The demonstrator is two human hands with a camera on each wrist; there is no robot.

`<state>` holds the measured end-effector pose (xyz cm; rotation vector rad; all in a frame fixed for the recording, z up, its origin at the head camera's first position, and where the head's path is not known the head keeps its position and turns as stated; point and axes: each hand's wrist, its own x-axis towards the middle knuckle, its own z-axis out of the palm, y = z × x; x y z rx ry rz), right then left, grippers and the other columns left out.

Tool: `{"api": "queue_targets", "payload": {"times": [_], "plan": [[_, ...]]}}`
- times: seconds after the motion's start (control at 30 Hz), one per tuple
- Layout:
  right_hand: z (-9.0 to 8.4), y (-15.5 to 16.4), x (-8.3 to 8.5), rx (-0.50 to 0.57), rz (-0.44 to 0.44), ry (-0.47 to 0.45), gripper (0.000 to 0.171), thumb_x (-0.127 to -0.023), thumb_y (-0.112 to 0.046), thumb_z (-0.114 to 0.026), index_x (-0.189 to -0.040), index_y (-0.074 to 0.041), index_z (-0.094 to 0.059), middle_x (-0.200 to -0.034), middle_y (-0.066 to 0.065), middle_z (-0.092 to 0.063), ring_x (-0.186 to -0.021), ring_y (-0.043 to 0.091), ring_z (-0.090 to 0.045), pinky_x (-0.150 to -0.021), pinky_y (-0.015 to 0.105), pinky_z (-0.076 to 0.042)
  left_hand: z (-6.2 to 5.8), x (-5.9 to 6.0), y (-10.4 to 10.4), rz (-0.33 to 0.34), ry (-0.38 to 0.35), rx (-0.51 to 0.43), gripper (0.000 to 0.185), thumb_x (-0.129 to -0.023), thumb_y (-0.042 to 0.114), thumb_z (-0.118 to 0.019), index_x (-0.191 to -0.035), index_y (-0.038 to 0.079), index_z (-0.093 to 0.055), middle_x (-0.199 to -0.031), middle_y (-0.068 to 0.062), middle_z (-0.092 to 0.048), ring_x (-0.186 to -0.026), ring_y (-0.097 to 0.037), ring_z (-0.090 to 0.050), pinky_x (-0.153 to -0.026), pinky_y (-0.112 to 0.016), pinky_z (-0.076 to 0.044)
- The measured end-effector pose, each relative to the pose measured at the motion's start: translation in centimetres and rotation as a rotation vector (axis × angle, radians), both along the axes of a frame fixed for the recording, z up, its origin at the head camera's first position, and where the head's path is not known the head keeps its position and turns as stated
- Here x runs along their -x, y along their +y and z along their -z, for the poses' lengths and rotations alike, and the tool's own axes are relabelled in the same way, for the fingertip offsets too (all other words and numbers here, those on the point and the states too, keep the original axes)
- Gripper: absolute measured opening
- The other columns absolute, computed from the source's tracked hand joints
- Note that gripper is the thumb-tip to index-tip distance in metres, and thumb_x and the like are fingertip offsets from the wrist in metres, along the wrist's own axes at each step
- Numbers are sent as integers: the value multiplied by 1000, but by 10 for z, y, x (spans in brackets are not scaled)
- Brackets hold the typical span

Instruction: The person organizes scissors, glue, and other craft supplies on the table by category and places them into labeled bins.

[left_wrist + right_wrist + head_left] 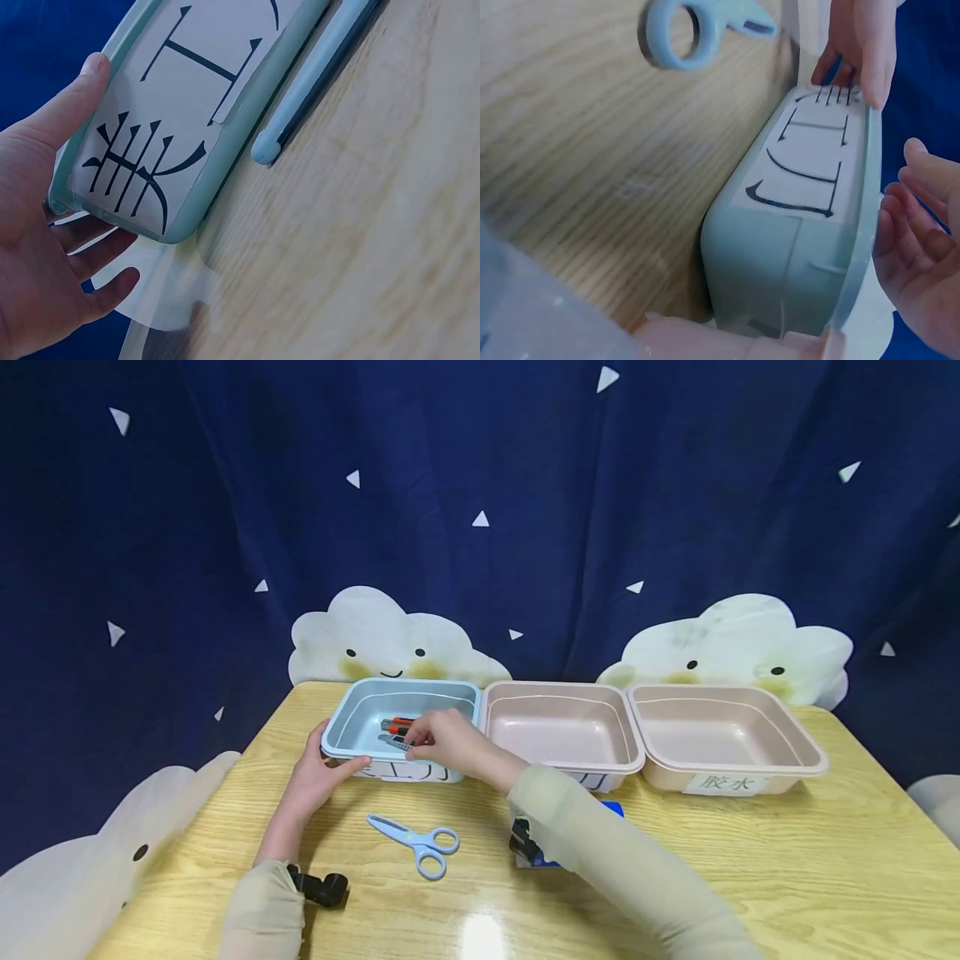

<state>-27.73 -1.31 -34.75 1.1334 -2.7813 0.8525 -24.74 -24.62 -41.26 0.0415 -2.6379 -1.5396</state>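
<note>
Presently the left hand (318, 772) grips the blue tray's (352, 710) near-left rim; the right hand (446, 739) pinches a utility knife (397, 742) inside it. Only the left wrist view shows the tray's corner overhanging the counter (360, 225) edge.

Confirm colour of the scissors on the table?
Light blue scissors, blades and handles alike; clearest in the head view.

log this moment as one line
left hand: holds blue tray corner | right hand: pinches utility knife inside tray | scissors: on table
</note>
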Motion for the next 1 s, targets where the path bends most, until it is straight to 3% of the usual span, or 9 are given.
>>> {"api": "queue_targets", "payload": {"times": [0.27,0.47,0.83,0.9,1.0], "plan": [[0,10,-28,-69,-150,59,16,-79,-22,-71,-92,-12,-70,-84,-2,-65,-69,6,-57,-63,12,-41,-2,-1,0,-5,-3,1,103,-74,40,-73,-146,13,-6,-143,-18,-29,-128,-34,-31,-104,-51,-25],[10,14,-42,-203,-265,-78,36,-72,-29,-76,-102,-10,-68,-97,1,-67,-79,9,-62,-64,10,-43,-2,0,0,-6,1,-3,102,-74,39,-74,-146,14,-6,-144,-18,-29,-129,-34,-31,-105,-50,-25],[30,10,-61,-504,-144,-42,71,-59,-48,-81,-119,-18,-56,-95,-6,-58,-84,5,-52,-73,18,-44,-3,-1,1,-5,-14,-10,104,-74,39,-74,-146,13,-4,-145,-18,-25,-131,-35,-28,-106,-51,-24],[33,10,-64,-530,-139,-22,71,-57,-49,-81,-116,-18,-57,-90,-9,-54,-80,4,-49,-70,17,-43,-3,-1,1,-3,-15,-8,104,-74,39,-74,-146,13,-4,-145,-18,-25,-131,-35,-28,-106,-51,-25],[37,9,-67,-539,-138,10,58,-56,-50,-81,-101,-20,-62,-81,-11,-48,-72,3,-45,-63,16,-39,-2,-1,1,-2,-15,-5,104,-74,39,-73,-146,13,-4,-145,-18,-25,-131,-35,-28,-106,-51,-25]]}}
